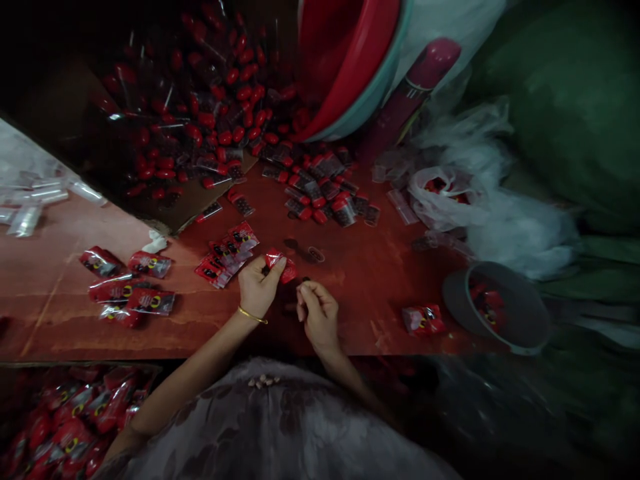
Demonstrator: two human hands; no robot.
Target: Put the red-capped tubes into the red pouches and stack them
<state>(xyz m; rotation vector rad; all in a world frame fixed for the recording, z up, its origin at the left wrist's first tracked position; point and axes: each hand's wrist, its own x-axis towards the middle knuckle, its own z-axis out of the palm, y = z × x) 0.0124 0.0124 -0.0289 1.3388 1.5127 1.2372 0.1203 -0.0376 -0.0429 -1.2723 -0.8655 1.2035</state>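
My left hand [259, 288], with a gold bracelet at the wrist, pinches a small shiny red packet [289, 272] between thumb and fingers. Just right of it, my right hand [320, 315] is closed, its thumb and fingertips pressed together; what they hold, if anything, is hidden. A fanned stack of red printed packets [227, 255] lies beyond my left hand. Beyond the right hand, a small clear oval piece with dark marks [316, 254] rests on the red tabletop [360, 267]. Clear tubes with red caps [325, 183] are heaped farther back.
A cardboard box [95, 153] spills red-capped tubes. Filled red packets [131, 293] lie left; more fill a box [75, 420] below. At right are a red packet [423, 320], a grey bowl [460, 293] and plastic bags [520, 220]. Stacked basins [360, 67] and a thermos [407, 93] stand behind.
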